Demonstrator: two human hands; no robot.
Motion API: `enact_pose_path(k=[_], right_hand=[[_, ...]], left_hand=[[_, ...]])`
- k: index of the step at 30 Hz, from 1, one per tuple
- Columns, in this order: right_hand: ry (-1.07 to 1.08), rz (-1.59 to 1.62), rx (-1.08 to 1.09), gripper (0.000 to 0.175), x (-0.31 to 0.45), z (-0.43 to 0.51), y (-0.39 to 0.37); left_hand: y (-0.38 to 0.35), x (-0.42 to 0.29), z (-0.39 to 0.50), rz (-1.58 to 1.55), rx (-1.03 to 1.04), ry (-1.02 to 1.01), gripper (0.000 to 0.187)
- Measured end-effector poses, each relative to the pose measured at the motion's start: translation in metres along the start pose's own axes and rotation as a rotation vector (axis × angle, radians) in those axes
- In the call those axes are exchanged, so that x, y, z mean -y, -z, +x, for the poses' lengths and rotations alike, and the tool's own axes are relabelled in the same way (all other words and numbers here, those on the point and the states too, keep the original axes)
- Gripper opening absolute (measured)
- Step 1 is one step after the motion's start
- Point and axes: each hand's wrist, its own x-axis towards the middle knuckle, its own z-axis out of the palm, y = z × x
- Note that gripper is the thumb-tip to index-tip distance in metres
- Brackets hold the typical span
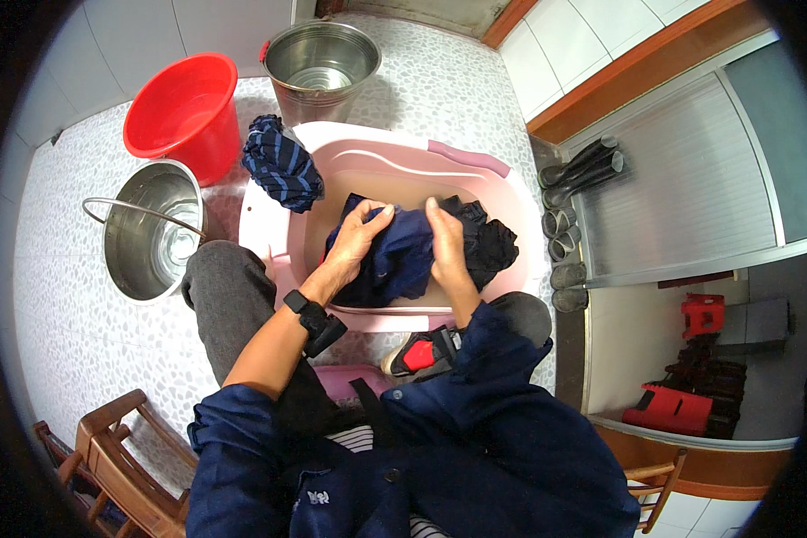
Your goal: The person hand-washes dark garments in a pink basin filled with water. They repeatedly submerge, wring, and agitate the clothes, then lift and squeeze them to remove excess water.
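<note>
A wet navy garment [403,252] is stretched between my two hands over a pink plastic tub [390,144] of cloudy water. My left hand [355,239] grips its left side, with the thumb pressed on the cloth. On the other side, my right hand [447,239] pinches the fabric, thumb pointing up. Black clothing [491,239] lies bunched in the tub, right beside my right hand. A blue striped cloth [281,163] hangs in a crumpled heap on the tub's upper left rim. Whatever lies beneath the navy garment is hidden.
Left of the tub stand a red plastic bucket [198,111] and a metal pail [118,235] holding water. Another metal bucket [323,64] stands behind it. Black rubber boots [582,168] and several shoes line the right-hand wall. A wooden chair [118,457] is at lower left.
</note>
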Motion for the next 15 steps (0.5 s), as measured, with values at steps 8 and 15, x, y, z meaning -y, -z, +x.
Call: enact_pose_path(k=[8,15], right_hand=[[0.809,-0.938,0.208,0.028,-0.011,-0.056,-0.071],[0.541,-1.16,-0.058,0.033,-0.021,-0.025,-0.063]], left_hand=[[0.014,0.045,0.002,-0.395,-0.368,0.272,0.045],[-0.002,0.058,-0.013,-0.051,-0.524,0.334,0.054]])
